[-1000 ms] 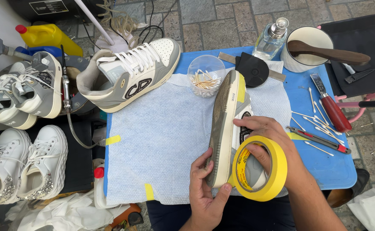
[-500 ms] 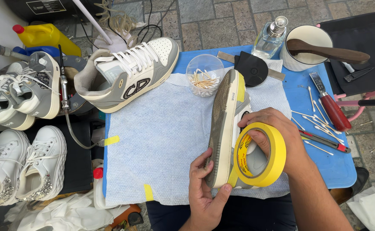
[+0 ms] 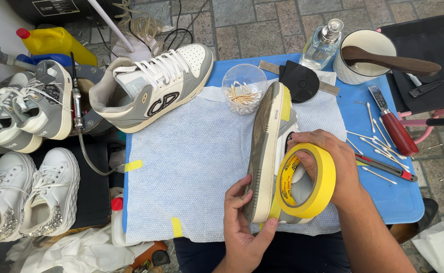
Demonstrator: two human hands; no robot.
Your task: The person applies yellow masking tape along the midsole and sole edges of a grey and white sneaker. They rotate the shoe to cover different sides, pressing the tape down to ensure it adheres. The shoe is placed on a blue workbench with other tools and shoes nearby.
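Seemingly taped sneaker (image 3: 268, 151), yellow tape roll (image 3: 308, 181).

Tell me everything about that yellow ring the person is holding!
It is a roll of yellow masking tape, a wide ring that looks like paper wound on a card core with print inside. The right hand holds it upright, fingers through the hole. It sits against the side of a grey and white sneaker stood on edge on the blue cloth, which the left hand steadies. A yellow strip already shows along the shoe's sole edge.

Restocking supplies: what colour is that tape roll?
Yellow; the tape roll shows best in the head view.
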